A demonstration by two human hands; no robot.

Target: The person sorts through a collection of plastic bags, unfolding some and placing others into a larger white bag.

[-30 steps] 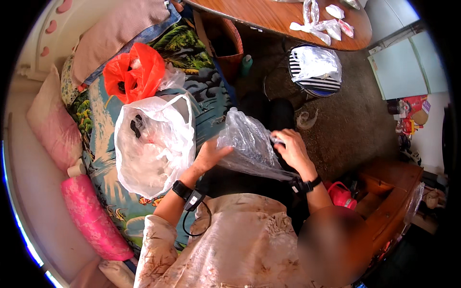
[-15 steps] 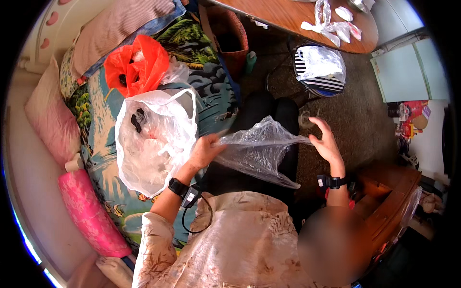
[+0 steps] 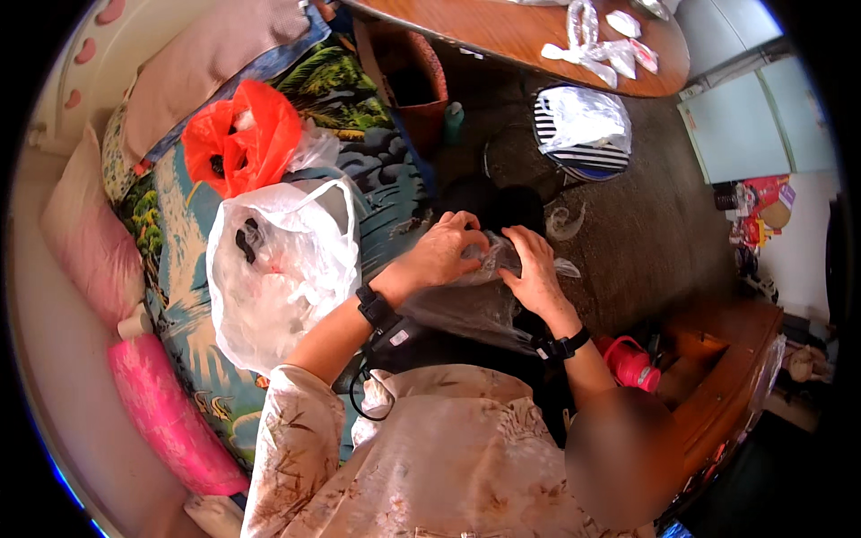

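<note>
A thin clear plastic bag [image 3: 475, 309] lies crumpled across my lap, its upper part bunched between my hands. My left hand [image 3: 437, 254] has its fingers curled on the bunched film from the left. Opposite it, my right hand [image 3: 536, 276] holds the film with bent fingers and thumb. A loose tip of the film sticks out past the right fingers. Close to my left forearm, a large white plastic bag [image 3: 224, 309] stands wide-mouthed on the bed, with clear film and a black piece inside. Beyond it sits a red plastic bag [image 3: 269, 117], also with things in it.
The bed [image 3: 193, 359] with a patterned sheet is on my left, with pillows and a pink roll [image 3: 170, 412]. Ahead are a wooden table [image 3: 466, 31] bearing knotted plastic bags and a striped stool [image 3: 583, 160] topped with white plastic. A wooden cabinet [image 3: 731, 359] stands at right.
My hands have come together over my lap, the right moving left and the left moving right and forward. The clear bag, stretched between them before, is now bunched up.
</note>
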